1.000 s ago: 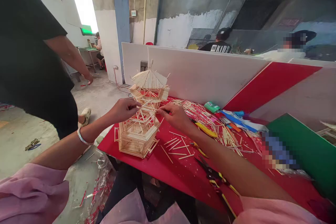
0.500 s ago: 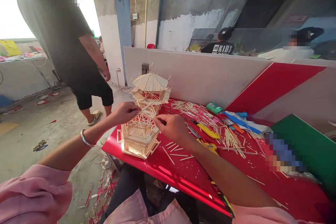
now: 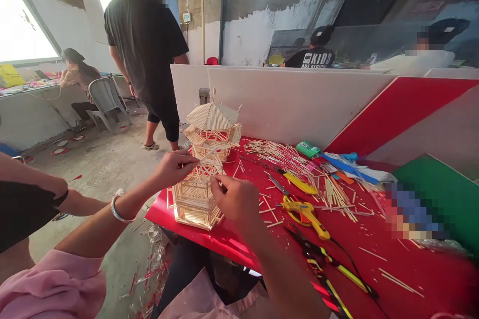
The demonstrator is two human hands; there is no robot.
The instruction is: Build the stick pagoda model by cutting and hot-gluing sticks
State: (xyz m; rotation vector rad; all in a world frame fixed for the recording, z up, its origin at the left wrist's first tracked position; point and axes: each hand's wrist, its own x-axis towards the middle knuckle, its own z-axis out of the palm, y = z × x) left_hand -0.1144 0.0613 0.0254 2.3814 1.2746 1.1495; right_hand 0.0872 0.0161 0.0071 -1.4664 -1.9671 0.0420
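A: In the head view, where does the tower stand?

B: The stick tower (image 3: 205, 172) is upright on the red table (image 3: 404, 259), with a hand on each side of it. Its pointed roof is at the top, and open, crossed sticks show lower down.

A: And the left hand?

B: The left hand (image 3: 177, 167) is at the tower's left side, thumb and fingers pinched together on a pale stick (image 3: 209, 154) that slants up across the tower's front.

A: The right one?

B: The right hand (image 3: 237, 197) is at the tower's lower right, fingers curled in towards it. I can't tell whether the tips are clamped on anything.

A: What lies around the tower?

B: To its right, a heap of loose sticks (image 3: 277, 152). Nearer the wearer and also right of the tower, a yellow glue gun (image 3: 305, 214), with pliers (image 3: 314, 249) beside it. Farther right of the tower, a green board (image 3: 437, 194) is tilted.

A: Behind it?

B: A white panel (image 3: 269, 104) stands behind the tower and runs off to its right. Beyond the tower on the left, a person in black (image 3: 145, 50) stands near a grey chair (image 3: 107, 94).
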